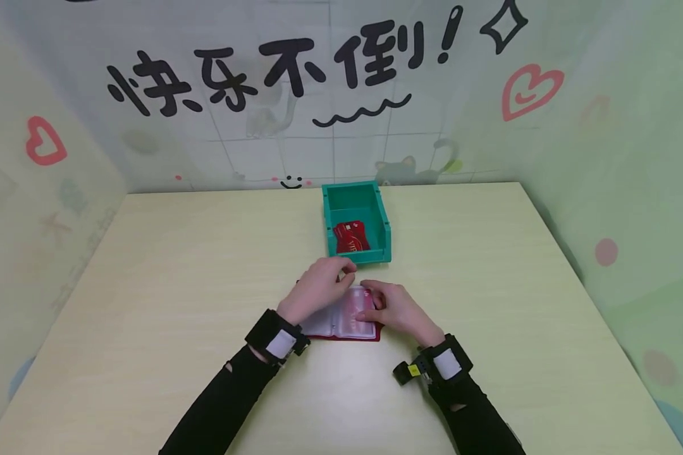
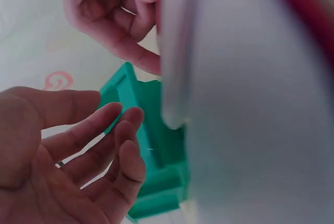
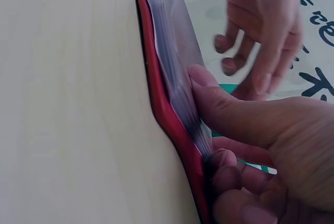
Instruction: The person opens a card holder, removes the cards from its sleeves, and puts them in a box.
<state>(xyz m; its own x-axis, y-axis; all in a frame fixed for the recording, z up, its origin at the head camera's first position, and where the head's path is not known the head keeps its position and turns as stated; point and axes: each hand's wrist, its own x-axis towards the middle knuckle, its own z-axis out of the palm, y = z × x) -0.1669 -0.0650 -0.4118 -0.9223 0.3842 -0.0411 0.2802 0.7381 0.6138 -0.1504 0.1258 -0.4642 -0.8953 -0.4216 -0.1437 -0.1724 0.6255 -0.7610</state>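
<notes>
Here the right hand's [image 1: 395,311] thumb [image 3: 219,104] presses flat on the clear plastic sleeves of an open red card holder [image 1: 344,322], while its curled fingers [image 3: 227,174] clamp the holder's red cover edge from the other side, so this hand grips the holder. The left hand [image 1: 319,287] hovers over the holder's far left part with its fingers [image 2: 112,145] loosely bent and spread, holding nothing; whether its fingertips touch the sleeves I cannot tell. The card holder lies open and flat on the pale wooden bench [image 1: 176,272], roughly midway between the left and right edges and closer to the near edge. Just beyond the hands, toward the far edge, stands a small green plastic bin [image 1: 355,221] with a red card [image 1: 351,236] lying inside it, apart from the holder.
</notes>
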